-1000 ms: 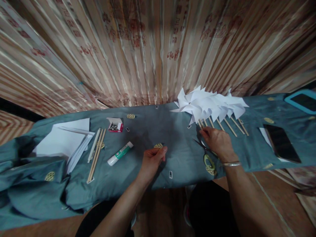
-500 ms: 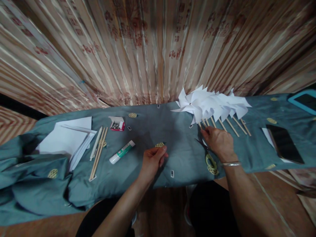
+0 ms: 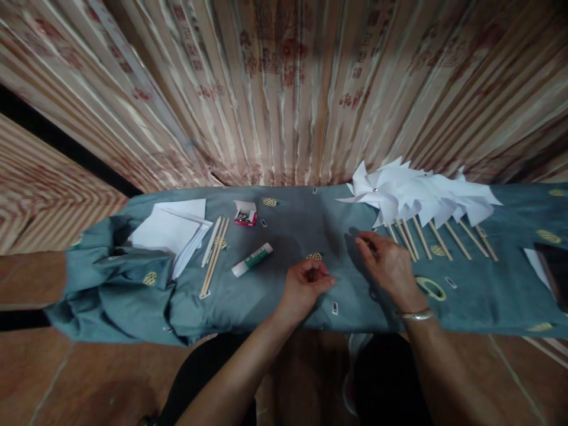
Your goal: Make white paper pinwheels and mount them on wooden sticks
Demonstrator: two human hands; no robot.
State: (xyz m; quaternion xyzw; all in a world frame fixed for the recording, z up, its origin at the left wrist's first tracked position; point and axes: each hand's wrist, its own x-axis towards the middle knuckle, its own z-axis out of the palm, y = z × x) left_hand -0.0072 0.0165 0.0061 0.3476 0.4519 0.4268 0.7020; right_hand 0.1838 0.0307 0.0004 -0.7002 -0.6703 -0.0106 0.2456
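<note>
My left hand (image 3: 306, 287) hovers over the near middle of the cloth, its fingers curled in toward the thumb; nothing shows in them. To its right, my right hand (image 3: 388, 260) is held above the cloth with fingers half bent and a little apart, and I see nothing in it. A pair of scissors (image 3: 431, 288) lies beside that wrist; only its yellow-green handle shows, the blades being hidden by the hand. Just beyond the right hand lies a row of white paper pinwheels (image 3: 412, 189) on wooden sticks (image 3: 459, 239), overlapping one another.
On the left are white paper sheets (image 3: 168, 228), a few thin sticks (image 3: 216, 254), a small open box of metal pins (image 3: 245, 214) and a glue stick (image 3: 251, 260). A dark phone (image 3: 554, 269) lies on paper at the right. A curtain (image 3: 284, 106) hangs behind the blue-green cloth (image 3: 293, 228).
My right hand has drawn away from the pinwheel sticks, toward my left hand. The view has turned left, so things on the table appear further right.
</note>
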